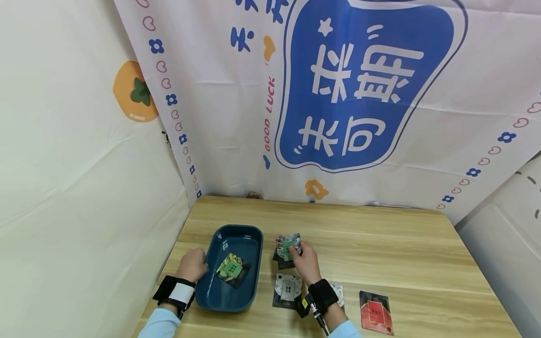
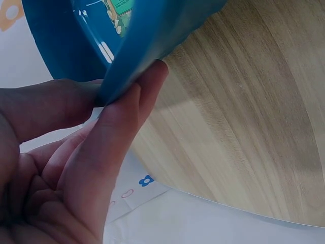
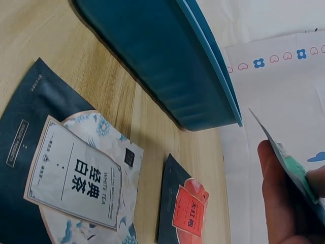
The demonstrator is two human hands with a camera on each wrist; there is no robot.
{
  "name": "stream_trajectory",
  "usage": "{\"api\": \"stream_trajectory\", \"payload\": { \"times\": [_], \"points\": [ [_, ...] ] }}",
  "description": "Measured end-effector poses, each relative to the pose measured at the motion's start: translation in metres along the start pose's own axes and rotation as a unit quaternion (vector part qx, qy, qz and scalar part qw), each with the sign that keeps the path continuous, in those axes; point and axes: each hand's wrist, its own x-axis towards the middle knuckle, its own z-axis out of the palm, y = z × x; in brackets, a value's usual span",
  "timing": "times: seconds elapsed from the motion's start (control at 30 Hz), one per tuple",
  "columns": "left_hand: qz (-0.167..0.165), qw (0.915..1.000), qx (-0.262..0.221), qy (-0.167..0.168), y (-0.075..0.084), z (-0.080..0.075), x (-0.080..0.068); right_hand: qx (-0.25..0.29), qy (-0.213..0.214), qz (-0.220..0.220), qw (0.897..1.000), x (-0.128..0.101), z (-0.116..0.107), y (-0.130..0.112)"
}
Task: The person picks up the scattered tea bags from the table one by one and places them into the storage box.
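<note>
My left hand [image 1: 192,265] pinches the left rim of a dark blue rectangular tray [image 1: 203,295], thumb inside and fingers outside in the left wrist view. Inside the tray lies a tea packet [image 1: 231,268] with a green label. My right hand [image 1: 307,264] pinches another green-labelled tea packet [image 1: 287,245] between thumb and fingers, raised off the table in the right wrist view. Below it is a dark packet with a red label [image 3: 188,211], mostly covered in the head view. A white tea packet [image 1: 288,288] lies nearer, left of my right wrist.
A red tea packet [image 1: 376,312] lies at the front right of the wooden table [image 1: 405,253]. Another whitish packet [image 1: 339,292] is partly hidden behind my right wrist. A printed cloth [image 1: 232,164] hangs along the table's back edge, and a white sheet [image 1: 84,188] on the left.
</note>
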Motion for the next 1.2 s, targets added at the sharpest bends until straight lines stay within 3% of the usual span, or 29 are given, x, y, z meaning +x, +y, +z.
{"api": "stream_trajectory", "payload": {
  "times": [0.6,1.2],
  "points": [
    [-0.002,1.0,-0.003,0.001,-0.002,0.003,0.003,0.019,-0.039,-0.009,0.999,-0.002,0.012,-0.005],
    [-0.001,1.0,-0.001,-0.001,0.0,0.001,0.002,0.022,-0.035,-0.003,0.999,-0.002,0.015,-0.008]
  ]
}}
